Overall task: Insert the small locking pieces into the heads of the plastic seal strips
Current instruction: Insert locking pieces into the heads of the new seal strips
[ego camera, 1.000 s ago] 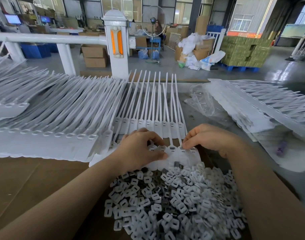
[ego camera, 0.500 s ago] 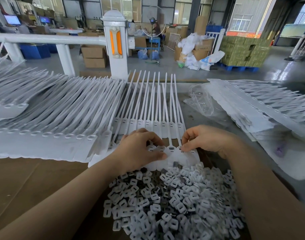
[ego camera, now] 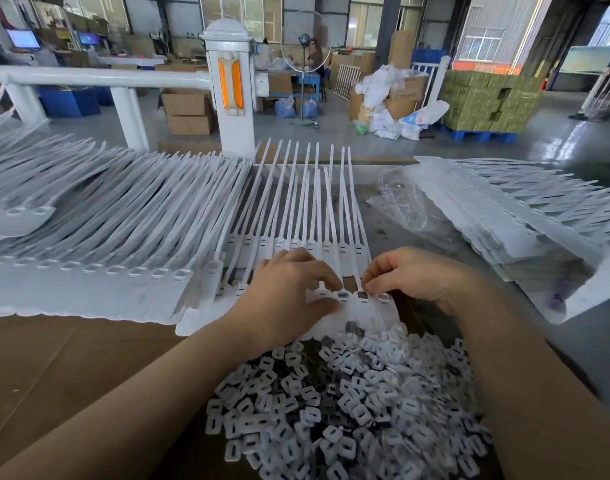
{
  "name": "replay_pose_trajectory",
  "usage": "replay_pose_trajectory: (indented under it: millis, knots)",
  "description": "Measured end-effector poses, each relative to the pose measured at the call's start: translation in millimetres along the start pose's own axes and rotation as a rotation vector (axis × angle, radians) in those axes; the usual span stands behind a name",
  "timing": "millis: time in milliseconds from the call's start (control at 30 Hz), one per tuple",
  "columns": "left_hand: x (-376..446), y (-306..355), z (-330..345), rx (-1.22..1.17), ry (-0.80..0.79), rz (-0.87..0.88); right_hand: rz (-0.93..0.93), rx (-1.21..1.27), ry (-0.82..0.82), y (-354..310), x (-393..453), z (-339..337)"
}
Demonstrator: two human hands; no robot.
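Hands (ego camera: 286, 299) on seal strips (ego camera: 362, 299)

We find bare brown cardboard (ego camera: 54, 368) open to the near left, the widest free way in for a hand. Straight ahead, our left hand (ego camera: 282, 299) and right hand (ego camera: 414, 275) crowd the row of seal strips (ego camera: 310, 202), leaving only a narrow gap between their fingertips. The heap of locking pieces (ego camera: 348, 403) fills the near centre between our forearms. A big stack of strips (ego camera: 106, 216) blocks the left, another stack (ego camera: 525, 209) the right, with a crumpled clear bag (ego camera: 404, 206) lying between it and the middle row. A white railing post (ego camera: 232, 88) closes the far edge.
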State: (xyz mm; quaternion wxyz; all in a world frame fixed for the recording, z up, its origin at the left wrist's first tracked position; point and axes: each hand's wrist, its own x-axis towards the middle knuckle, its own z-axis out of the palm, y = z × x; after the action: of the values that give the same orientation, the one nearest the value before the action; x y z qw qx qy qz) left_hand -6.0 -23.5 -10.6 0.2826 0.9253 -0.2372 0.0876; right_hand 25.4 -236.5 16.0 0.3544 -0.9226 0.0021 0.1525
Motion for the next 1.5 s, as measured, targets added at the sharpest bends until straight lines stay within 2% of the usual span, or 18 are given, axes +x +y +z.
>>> replay_pose_trajectory:
  millis: [167,533,733,867,967,1133,1267,1400,1500]
  knots:
    - [-1.4,7.3,4.9,0.058,-0.018,0.136,0.003,-0.030,0.008,-3.3,-0.1,2.8]
    - [-1.7,4.2,3.5,-0.104,-0.108,0.071,0.040,-0.061,0.021,-8.7,2.8,6.8]
    - [-5.2,8.4,2.5,0.012,-0.169,0.254,0.072,-0.025,0.033,-11.1,-0.7,5.8]
    - [-4.7,10.9,1.1,0.085,-0.179,0.297,0.070,-0.029,0.034,-12.8,-3.0,5.5]
    - [-4.1,12.9,1.5,0.055,-0.184,0.295,0.074,-0.034,0.034,-13.7,-4.1,5.4]
    - [-3.5,13.9,2.8,0.062,-0.199,0.261,0.068,-0.039,0.034,-13.5,-4.0,5.2]
    - [-4.1,14.8,4.0,-0.015,-0.197,0.164,0.073,-0.020,0.035,-13.1,-3.4,4.8]
    - [-3.9,14.5,2.1,-0.272,-0.200,-0.008,0.038,-0.010,0.079,-10.4,-1.8,5.6]
    - [-0.9,15.9,-2.6,-0.573,-0.149,-0.168,-0.116,0.031,0.161,-8.8,-0.3,6.3]
